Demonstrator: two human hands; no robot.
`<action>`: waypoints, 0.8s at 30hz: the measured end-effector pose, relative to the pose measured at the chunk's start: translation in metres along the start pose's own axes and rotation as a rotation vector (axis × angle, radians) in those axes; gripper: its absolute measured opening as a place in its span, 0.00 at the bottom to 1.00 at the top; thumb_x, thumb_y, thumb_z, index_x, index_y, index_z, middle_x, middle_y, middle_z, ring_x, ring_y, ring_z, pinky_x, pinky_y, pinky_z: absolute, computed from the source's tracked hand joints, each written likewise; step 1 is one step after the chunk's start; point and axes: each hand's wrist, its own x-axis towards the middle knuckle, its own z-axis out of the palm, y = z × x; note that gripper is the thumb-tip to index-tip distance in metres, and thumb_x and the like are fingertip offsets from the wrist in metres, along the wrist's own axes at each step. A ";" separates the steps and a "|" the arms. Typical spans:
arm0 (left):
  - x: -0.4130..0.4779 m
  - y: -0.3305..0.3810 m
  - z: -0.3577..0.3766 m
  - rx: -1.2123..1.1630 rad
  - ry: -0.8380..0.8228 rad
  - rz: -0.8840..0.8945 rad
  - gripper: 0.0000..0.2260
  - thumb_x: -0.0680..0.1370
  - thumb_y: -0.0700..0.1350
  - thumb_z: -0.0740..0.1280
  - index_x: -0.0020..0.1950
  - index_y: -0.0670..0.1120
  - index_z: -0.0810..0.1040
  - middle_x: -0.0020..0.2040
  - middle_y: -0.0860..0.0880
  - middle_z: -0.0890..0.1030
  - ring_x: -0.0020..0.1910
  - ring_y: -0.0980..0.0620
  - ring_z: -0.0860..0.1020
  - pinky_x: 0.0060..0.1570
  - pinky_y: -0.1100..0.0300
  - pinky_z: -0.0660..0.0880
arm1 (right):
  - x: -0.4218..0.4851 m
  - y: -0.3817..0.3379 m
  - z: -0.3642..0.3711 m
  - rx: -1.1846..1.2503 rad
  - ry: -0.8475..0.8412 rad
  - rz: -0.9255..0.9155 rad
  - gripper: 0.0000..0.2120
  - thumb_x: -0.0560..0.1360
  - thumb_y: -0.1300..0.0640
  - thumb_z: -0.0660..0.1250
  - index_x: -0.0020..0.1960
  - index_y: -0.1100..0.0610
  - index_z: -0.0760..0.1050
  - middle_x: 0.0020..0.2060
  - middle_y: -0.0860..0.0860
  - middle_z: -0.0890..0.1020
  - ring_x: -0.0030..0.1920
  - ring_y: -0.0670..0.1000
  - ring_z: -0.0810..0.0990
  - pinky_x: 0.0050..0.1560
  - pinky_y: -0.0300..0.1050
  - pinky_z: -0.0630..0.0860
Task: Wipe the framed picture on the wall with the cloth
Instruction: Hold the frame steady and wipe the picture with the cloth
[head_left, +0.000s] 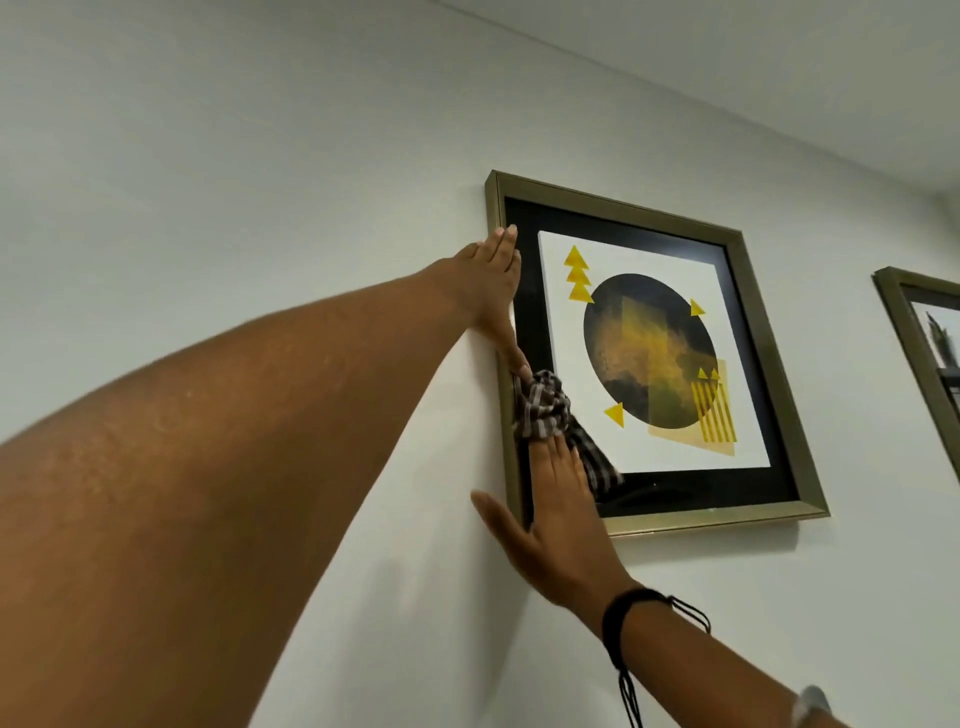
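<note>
Left hand (493, 280) is being laid flat, steadying the frame (737, 332), while cloth (545, 408) is being pressed by right fingers (556, 467).

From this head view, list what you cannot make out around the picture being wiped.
- Second frame: cut off by the right edge of the head view, its picture unreadable.
- Right hand fingertips: tucked under the checked cloth.
- Framed picture, lower left corner: covered by the right hand and cloth.
- Left edge of the frame: partly behind the left hand.
- Dust or smears on the glass: too faint to tell.
</note>
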 end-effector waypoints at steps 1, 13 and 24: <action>-0.001 0.001 0.000 -0.006 -0.006 -0.005 0.69 0.55 0.78 0.67 0.78 0.39 0.37 0.78 0.39 0.32 0.78 0.41 0.33 0.78 0.46 0.41 | -0.009 0.004 0.000 -0.004 -0.013 -0.006 0.44 0.73 0.25 0.50 0.80 0.45 0.39 0.80 0.40 0.44 0.79 0.39 0.39 0.79 0.43 0.41; -0.009 0.004 0.004 -0.048 0.028 -0.014 0.70 0.54 0.77 0.69 0.78 0.39 0.37 0.79 0.39 0.34 0.78 0.41 0.35 0.78 0.47 0.42 | -0.069 0.090 -0.038 -0.121 0.043 -0.016 0.25 0.79 0.35 0.50 0.75 0.35 0.58 0.74 0.30 0.60 0.75 0.35 0.59 0.70 0.39 0.65; -0.017 0.004 0.010 -0.110 0.058 -0.001 0.67 0.57 0.77 0.66 0.78 0.40 0.36 0.79 0.39 0.35 0.78 0.41 0.35 0.77 0.47 0.41 | -0.034 0.090 -0.039 -0.112 0.243 0.533 0.34 0.76 0.32 0.48 0.61 0.58 0.75 0.62 0.56 0.79 0.67 0.59 0.71 0.70 0.57 0.66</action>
